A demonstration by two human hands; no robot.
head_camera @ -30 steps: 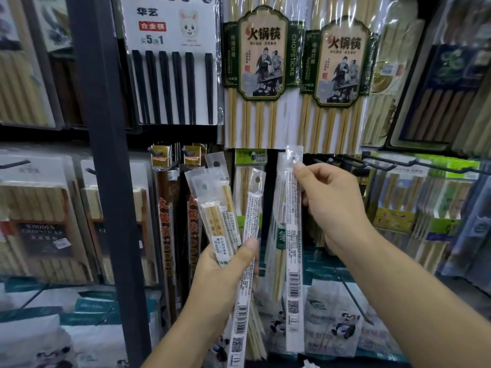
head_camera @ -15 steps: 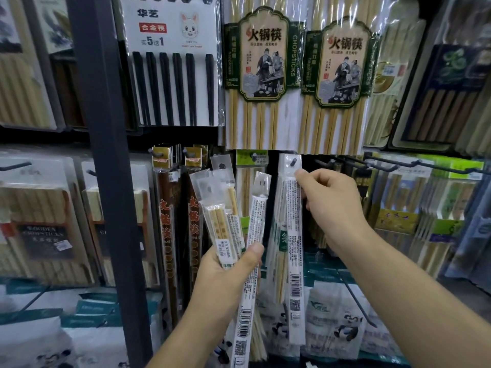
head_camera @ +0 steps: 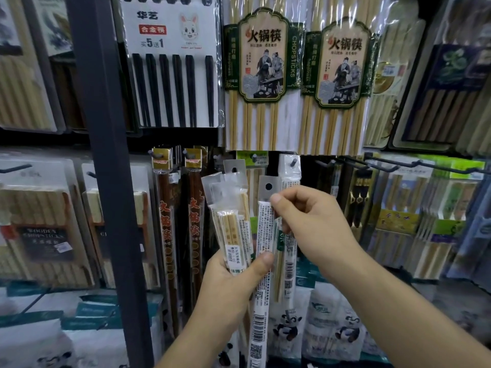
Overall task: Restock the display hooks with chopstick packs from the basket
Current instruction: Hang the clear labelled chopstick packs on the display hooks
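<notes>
My left hand [head_camera: 228, 288] grips a fan of several slim clear chopstick packs [head_camera: 233, 224], their punched tabs pointing up. My right hand [head_camera: 313, 227] pinches the upper part of the rightmost pack in that fan, a narrow white-labelled pack [head_camera: 264, 235] with a round hole in its tab. Behind it, a similar white pack [head_camera: 288, 171] hangs on a dark display hook [head_camera: 293, 162], with more packs behind it. The basket is out of view.
A dark metal upright [head_camera: 106, 155] of the rack stands left of my hands. Brown chopstick packs [head_camera: 166, 221] hang beside it. Large bamboo chopstick packs [head_camera: 260, 75] hang above. Long bare hooks [head_camera: 414, 164] stick out at the right. Panda-printed bags [head_camera: 289, 325] sit below.
My right hand let go of the pack it had put on the hook, dropped down and left, and now pinches the white-labelled pack in my left hand's fan.
</notes>
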